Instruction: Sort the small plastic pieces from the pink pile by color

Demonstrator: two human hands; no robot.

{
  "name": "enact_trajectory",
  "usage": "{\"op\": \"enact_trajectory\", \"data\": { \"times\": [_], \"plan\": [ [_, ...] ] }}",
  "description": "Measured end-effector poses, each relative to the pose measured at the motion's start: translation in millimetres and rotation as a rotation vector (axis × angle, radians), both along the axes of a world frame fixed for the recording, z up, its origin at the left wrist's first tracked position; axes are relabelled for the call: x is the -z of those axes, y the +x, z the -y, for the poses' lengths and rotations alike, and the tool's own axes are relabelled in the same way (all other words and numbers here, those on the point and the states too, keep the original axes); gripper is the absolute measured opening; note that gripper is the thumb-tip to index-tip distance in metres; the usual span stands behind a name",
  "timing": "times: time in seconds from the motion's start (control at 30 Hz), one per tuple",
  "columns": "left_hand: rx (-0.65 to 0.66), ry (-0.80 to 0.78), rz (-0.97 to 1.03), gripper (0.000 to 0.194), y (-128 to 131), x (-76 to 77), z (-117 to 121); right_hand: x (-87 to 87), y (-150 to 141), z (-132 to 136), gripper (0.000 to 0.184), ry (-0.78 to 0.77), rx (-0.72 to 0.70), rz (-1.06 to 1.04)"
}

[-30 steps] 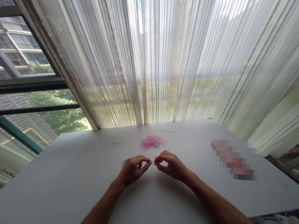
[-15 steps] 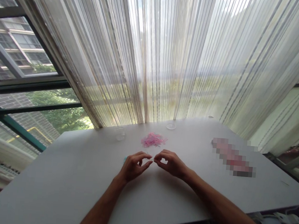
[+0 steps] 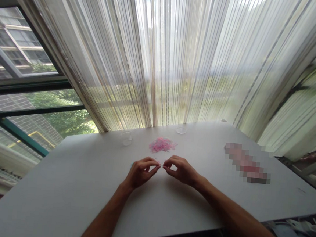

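My left hand (image 3: 141, 173) and my right hand (image 3: 181, 171) hover over the middle of the white table, with thumbs and fingertips pinched and nearly meeting. Anything thin between the fingertips is too small to make out. Just beyond them lies a loose heap of thin pink rubber bands (image 3: 162, 145). A small teal item (image 3: 132, 164) sits partly hidden behind my left hand. A clear plastic cup (image 3: 127, 138) and a clear round dish (image 3: 181, 130) stand near the far edge.
The white table (image 3: 172, 212) has a long pixelated pinkish object (image 3: 246, 163) on its right side. A sheer striped curtain (image 3: 162, 67) hangs behind the far edge, with a dark-framed window (image 3: 29, 96) at left. Pale papers (image 3: 297, 228) lie below the front right edge.
The whole scene sits slightly higher in the picture and has turned a little. My hands keep the same pinched pose near each other.
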State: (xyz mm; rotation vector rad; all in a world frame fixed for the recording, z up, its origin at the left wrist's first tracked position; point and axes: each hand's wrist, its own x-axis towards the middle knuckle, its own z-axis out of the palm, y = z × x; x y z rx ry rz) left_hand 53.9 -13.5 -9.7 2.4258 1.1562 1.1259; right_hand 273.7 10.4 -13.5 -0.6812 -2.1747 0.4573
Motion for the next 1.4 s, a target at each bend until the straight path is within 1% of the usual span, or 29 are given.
{"op": "enact_trajectory", "data": {
  "times": [0.2,0.3,0.37,0.4,0.5,0.57,0.63,0.77,0.87,1.0,1.1,1.23,1.4],
  "plan": [
    [0.006,-0.049,-0.018,0.017,3.5,-0.7,3.5,0.6,-1.3,1.1,0.006,0.037,0.012,0.012],
    [-0.004,-0.063,-0.012,0.018,-1.9,-5.5,2.0,1.2,-0.4,0.1,0.005,0.046,0.007,0.006],
    [-0.055,-0.077,0.008,0.020,-14.7,-10.5,-2.7,0.7,1.8,-1.6,0.006,0.039,0.027,-0.009],
    [-0.100,-0.095,0.026,0.021,-23.9,-12.9,-5.9,0.2,3.4,-2.8,0.008,0.033,0.046,-0.017],
    [-0.239,-0.199,0.036,0.026,-55.6,-17.2,-16.2,-1.4,8.6,-6.8,0.011,0.014,0.099,-0.025],
    [-0.274,-0.304,0.009,0.031,-72.4,-17.4,-20.5,-2.3,11.4,-9.0,0.012,0.010,0.116,-0.022],
    [-0.272,-0.375,-0.029,0.034,-81.3,-16.7,-22.0,-3.0,13.4,-10.2,0.013,0.006,0.126,-0.017],
    [-0.253,-0.428,-0.077,0.038,-83.6,-17.9,-21.0,-4.6,17.0,-11.7,0.014,-0.006,0.147,-0.005],
    [-0.274,-0.466,-0.086,0.042,-88.3,-20.9,-20.0,-5.1,20.0,-13.7,0.014,-0.012,0.180,-0.008],
    [-0.303,-0.586,-0.090,0.046,-102.7,-25.2,-16.8,-4.7,22.0,-15.7,0.016,-0.021,0.190,-0.008],
    [-0.304,-0.683,-0.090,0.047,-108.8,-29.5,-12.2,-3.9,21.7,-15.8,0.016,-0.025,0.180,-0.008],
    [-0.306,-0.773,-0.125,0.049,-107.7,-33.3,-7.8,-3.0,21.3,-15.2,0.017,-0.035,0.165,-0.005],
    [-0.302,-0.830,-0.181,0.054,-105.5,-30.6,-7.9,-3.6,20.8,-14.0,0.019,-0.042,0.163,0.001]
  ]
}}
